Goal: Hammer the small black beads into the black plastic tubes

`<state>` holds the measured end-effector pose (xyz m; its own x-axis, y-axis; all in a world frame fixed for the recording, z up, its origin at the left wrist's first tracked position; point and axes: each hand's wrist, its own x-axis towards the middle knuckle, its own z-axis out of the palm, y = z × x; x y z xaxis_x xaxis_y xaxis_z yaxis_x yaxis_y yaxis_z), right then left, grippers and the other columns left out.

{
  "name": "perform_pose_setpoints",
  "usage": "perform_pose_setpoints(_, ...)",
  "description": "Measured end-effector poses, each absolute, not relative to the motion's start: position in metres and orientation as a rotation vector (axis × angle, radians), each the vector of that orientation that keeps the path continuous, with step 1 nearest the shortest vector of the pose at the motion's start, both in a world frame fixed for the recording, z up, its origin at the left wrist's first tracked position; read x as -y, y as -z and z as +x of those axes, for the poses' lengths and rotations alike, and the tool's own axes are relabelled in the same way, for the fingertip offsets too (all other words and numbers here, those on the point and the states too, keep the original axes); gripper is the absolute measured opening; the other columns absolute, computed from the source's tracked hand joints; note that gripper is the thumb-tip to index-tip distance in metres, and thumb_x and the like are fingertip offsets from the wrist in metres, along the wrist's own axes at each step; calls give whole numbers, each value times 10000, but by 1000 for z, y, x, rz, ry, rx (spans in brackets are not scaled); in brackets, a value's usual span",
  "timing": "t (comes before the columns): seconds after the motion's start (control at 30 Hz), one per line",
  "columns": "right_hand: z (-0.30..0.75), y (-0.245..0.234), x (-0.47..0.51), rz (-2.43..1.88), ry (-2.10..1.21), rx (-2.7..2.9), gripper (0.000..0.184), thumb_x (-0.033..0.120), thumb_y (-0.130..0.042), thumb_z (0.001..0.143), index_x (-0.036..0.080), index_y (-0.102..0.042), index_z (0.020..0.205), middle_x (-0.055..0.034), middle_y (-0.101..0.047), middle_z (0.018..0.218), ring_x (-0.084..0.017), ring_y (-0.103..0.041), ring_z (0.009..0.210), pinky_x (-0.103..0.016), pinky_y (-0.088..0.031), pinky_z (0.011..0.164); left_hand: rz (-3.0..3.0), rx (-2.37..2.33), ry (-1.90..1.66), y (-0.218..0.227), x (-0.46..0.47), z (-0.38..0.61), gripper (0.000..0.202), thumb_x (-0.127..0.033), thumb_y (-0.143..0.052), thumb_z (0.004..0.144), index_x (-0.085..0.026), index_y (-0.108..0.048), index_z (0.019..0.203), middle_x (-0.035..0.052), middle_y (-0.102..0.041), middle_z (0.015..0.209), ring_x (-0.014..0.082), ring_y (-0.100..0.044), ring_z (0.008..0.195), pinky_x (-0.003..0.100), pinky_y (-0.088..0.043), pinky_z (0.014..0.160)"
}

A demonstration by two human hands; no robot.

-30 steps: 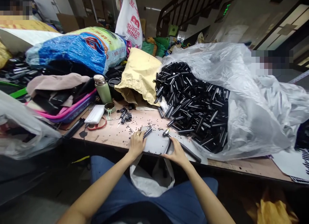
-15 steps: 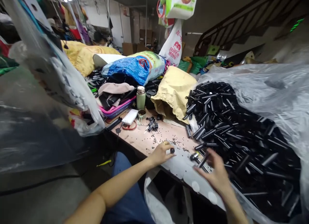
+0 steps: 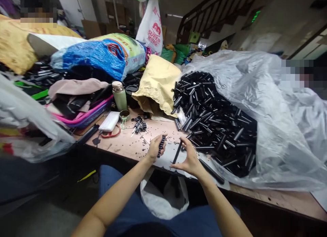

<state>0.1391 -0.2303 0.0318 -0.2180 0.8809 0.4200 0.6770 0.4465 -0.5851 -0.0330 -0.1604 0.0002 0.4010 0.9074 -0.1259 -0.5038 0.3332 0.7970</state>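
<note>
My left hand [image 3: 154, 149] is closed around a short black cylinder with a studded, beaded surface [image 3: 161, 147], held upright above the table edge. Just to its right, my right hand [image 3: 190, 159] pinches a slim black tube [image 3: 178, 151] by its ends, between thumb and fingertips. The two held pieces are apart. Under my right wrist a thicker black rod [image 3: 211, 171] lies on the white sheet. A large heap of black tubes [image 3: 219, 124] spreads to the right of my right hand. Tiny dark bits [image 3: 138, 141] are scattered left of my left hand.
Several studded pieces [image 3: 140, 125] lie near red scissors [image 3: 111, 132], a white box-like object [image 3: 109, 121] and a green flask [image 3: 119, 96]. A yellow sack [image 3: 159, 82] stands behind. Clear plastic sheeting [image 3: 276, 138] borders the heap. A white bag [image 3: 163, 206] hangs below the edge.
The view has turned right. My right hand has come nearer my left with the black tube and turned it more upright. The studded cylinder in my left hand now shows along its side.
</note>
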Motion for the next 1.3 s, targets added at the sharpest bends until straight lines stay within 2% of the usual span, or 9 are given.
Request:
perform_pose_setpoints(0.13,125,-46,233,-1220,-447,2030,1181,512,-836,561,221,-144,1474,-177,-313,1472,-340,-328,1377,-525,-371,1102,737,-648,-957,-14,169,-34,600,-557,-587,792,-168,-526,1245,-94,-447,494,43,-317,293,149,-193,296)
perform_pose_setpoints(0.33,106,-46,228,-1163,-438,2112,1195,504,-837,554,207,-139,1477,-181,-327,1477,-314,-321,1391,-486,-304,1150,677,-722,-1036,-22,182,-31,424,-489,-677,720,-125,-623,930,-30,-560,558,104,-532,399,214,-408,395)
perform_pose_setpoints(0.63,102,-40,230,-1275,-476,2095,1143,407,-821,586,188,-129,1469,-183,-352,1436,-303,-346,1369,-482,-328,1130,714,-860,-939,-33,189,-30,422,-511,-708,698,-131,-590,838,-18,-559,496,125,-545,383,222,-439,391)
perform_pose_setpoints(0.87,94,-29,229,-1298,-561,1936,1078,294,-795,556,179,-193,1443,-161,-377,1397,-289,-402,1312,-440,-365,1109,759,-931,-847,-34,183,-28,340,-447,-607,819,-109,-614,854,0,-544,508,119,-535,400,228,-452,421)
perform_pose_setpoints(1.0,97,-10,228,-1427,-520,1873,1056,240,-770,528,159,-218,1425,-170,-394,1380,-326,-406,1302,-474,-357,1108,895,-966,-783,-20,179,-21,309,-360,-469,899,-103,-633,950,64,-595,658,157,-565,504,299,-495,507)
perform_pose_setpoints(1.1,102,27,225,-1531,-371,1866,1017,240,-746,529,159,-242,1409,-195,-422,1357,-384,-408,1286,-571,-362,1070,1366,-1064,-898,5,185,-16,325,-269,-538,845,-134,-640,1123,131,-622,947,235,-615,812,368,-521,749)
perform_pose_setpoints(1.17,107,55,221,-1576,-236,1834,856,211,-641,643,158,-252,1404,-208,-451,1320,-379,-449,1251,-603,-384,1030,1812,-1073,-922,26,190,-11,451,-202,-575,793,-163,-601,1242,145,-590,1050,277,-568,984,415,-468,898)
perform_pose_setpoints(1.23,116,73,221,-1609,-141,1833,783,191,-574,693,174,-248,1404,-204,-469,1299,-369,-481,1220,-592,-417,1003,2072,-1078,-836,46,191,-7,528,-142,-557,775,-155,-560,1304,156,-587,1055,292,-544,1005,435,-450,914)
perform_pose_setpoints(1.3,134,76,229,-1647,-64,1882,781,251,-604,704,191,-257,1401,-196,-462,1315,-374,-478,1217,-570,-437,989,2222,-1031,-772,58,188,-6,483,-125,-503,809,-141,-573,1287,156,-600,1008,283,-554,958,427,-461,879)
